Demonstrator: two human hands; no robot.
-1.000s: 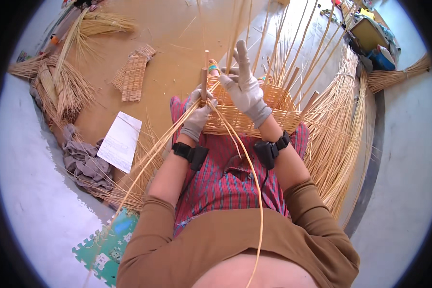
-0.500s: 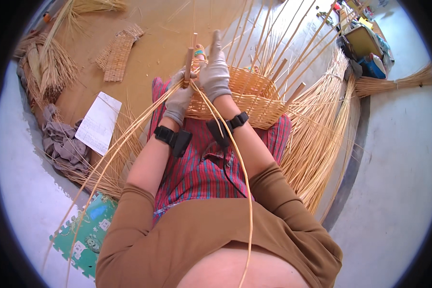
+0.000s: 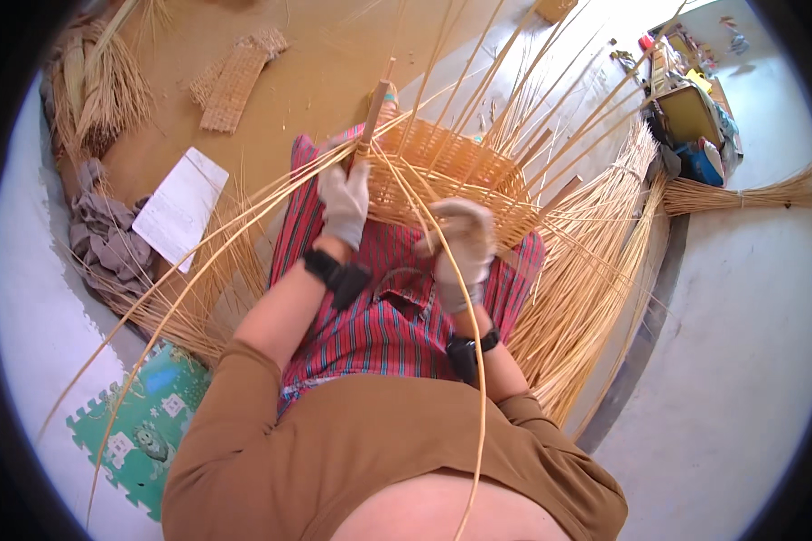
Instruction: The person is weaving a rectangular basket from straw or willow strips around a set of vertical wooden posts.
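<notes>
- One woven basket (image 3: 492, 176) rests on the person's lap, over one red striped cloth (image 3: 370, 352); its opening faces up.
- The basket's long axis seems to run left to right, sloping toward the lower right; one corner points left.
- Three thick wooden stakes show at the basket: one at the left corner (image 3: 375, 110), tip leaning slightly right, and two at the right end (image 3: 534, 146), both slanting up and right.
- Many thin rods rise from it, fanning upward and rightward, too crowded to count.
- Two long strands (image 3: 311, 174) trail from the left corner to the lower left; one more strand (image 3: 483, 388) curves down toward the person's chest.
- Two gloved hands work here. The left hand (image 3: 344, 198) has its grip closed on the basket's left corner, at the foot of the stake there.
- The right hand (image 3: 465, 239) is blurred just before the near wall, fingers curled beside the strands; whether its grip holds one, I cannot tell.
- One black device sits on each wrist, two in all.
- Around them: one big bundle of rods (image 3: 586, 279) at right, a smaller bundle (image 3: 749, 191) beyond it, one white sheet (image 3: 180, 207), one grey cloth (image 3: 108, 230) and one green mat (image 3: 135, 428) at left.
</notes>
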